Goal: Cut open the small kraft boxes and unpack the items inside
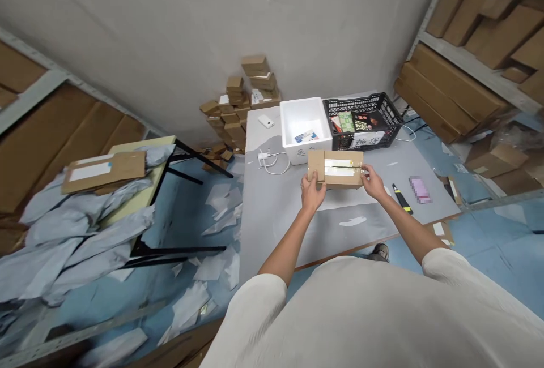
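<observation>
A small cardboard box [345,181] with pale strips or labels along its top lies on the grey table. My left hand [312,192] grips the left end, thumb on the upper face and the other fingers partly hidden. At the opposite end, my right hand [374,183] is closed on the edge of the box, its fingertips pinched there. To the right of the box lies a black and yellow utility knife [402,198], touched by neither hand. Behind the box stand a white foam bin [296,154] and a black plastic crate [385,140].
A white cable with a plug [263,155] and a white phone-like object [266,122] rest on the table [272,215]. A pink blurred item [420,189] lies right. Stacked boxes [236,113], a side table with grey parcels [85,215], loaded shelves [476,62] and floor scraps surround it.
</observation>
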The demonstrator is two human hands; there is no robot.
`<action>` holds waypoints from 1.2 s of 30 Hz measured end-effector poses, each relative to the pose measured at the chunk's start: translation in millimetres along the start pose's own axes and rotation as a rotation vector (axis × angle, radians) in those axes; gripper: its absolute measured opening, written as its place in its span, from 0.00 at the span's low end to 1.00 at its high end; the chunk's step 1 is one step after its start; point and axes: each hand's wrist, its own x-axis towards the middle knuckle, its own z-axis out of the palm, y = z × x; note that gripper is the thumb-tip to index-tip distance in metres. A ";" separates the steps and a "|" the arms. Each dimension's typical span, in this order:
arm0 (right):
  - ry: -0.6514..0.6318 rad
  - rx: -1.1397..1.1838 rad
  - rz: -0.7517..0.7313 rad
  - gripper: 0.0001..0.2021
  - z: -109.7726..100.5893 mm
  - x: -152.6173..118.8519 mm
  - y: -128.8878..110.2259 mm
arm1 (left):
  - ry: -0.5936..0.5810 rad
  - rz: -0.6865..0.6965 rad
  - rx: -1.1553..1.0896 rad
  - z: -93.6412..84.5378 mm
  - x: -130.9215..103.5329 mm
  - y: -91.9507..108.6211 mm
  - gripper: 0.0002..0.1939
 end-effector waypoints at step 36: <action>0.511 0.059 0.504 0.25 -370.2 -156.3 332.0 | -0.550 0.534 -0.095 423.9 -10.9 392.6 0.50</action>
